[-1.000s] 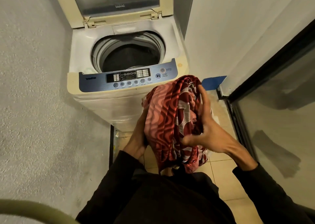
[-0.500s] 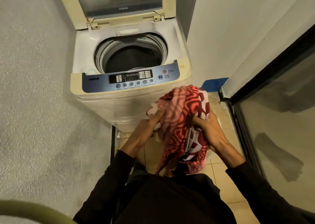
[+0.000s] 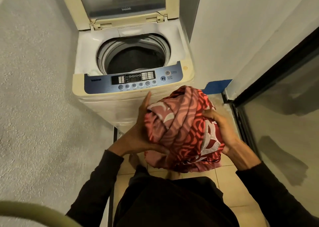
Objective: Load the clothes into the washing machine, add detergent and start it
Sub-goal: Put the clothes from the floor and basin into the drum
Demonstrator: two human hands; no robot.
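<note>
A person in dark sleeves stands on a tiled floor facing a top-loading washer. Both hands hold 1 bundle of red patterned cloth in front of the washer's front face, below its blue control panel and not over the opening. The left hand cups the bundle's left side and underside, fingers spread along the fabric with the fingertips pointing up toward the panel. The right hand grips the right side, fingers pressed into the cloth. The bundle is wadded into a rough ball, with a white-patterned part showing at its lower right.

The washer's lid stands raised at the back, and the drum is open and dark inside; whether anything lies in it cannot be told. A grey wall runs along the left, a white wall on the right, and a dark-framed glass door sits at the far right.
</note>
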